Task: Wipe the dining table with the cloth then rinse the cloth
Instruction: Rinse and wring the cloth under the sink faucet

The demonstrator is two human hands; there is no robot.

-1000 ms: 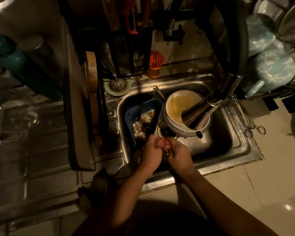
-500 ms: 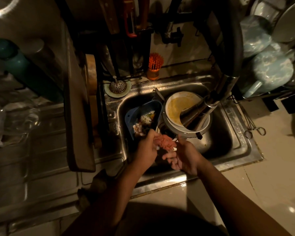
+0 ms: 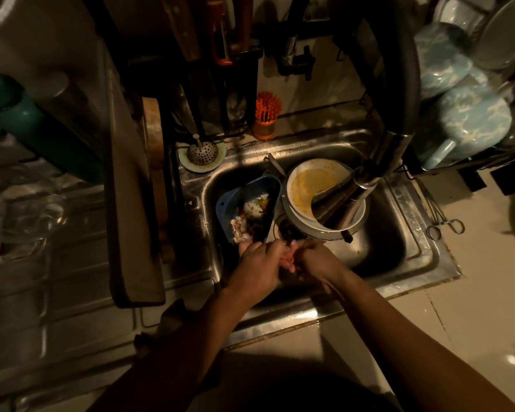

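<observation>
Both hands' grip closed on pinkish cloth (image 3: 289,257), left hand (image 3: 260,269), right hand (image 3: 317,261), cloth mostly hidden, apparently bunched, over dim sink (image 3: 399,263)

My left hand (image 3: 260,267) and right hand (image 3: 315,260) close over the cloth (image 3: 289,258); only a pinkish sliver shows between them, its shape indeterminate. The sink (image 3: 399,257) drain lies partly under the plate (image 3: 324,224). The faucet (image 3: 348,197) covers part of the plate's yellow residue. Contents of the blue strainer basket (image 3: 250,200) too dim to identify. Both my forearms are cut by the bottom edge.
</observation>
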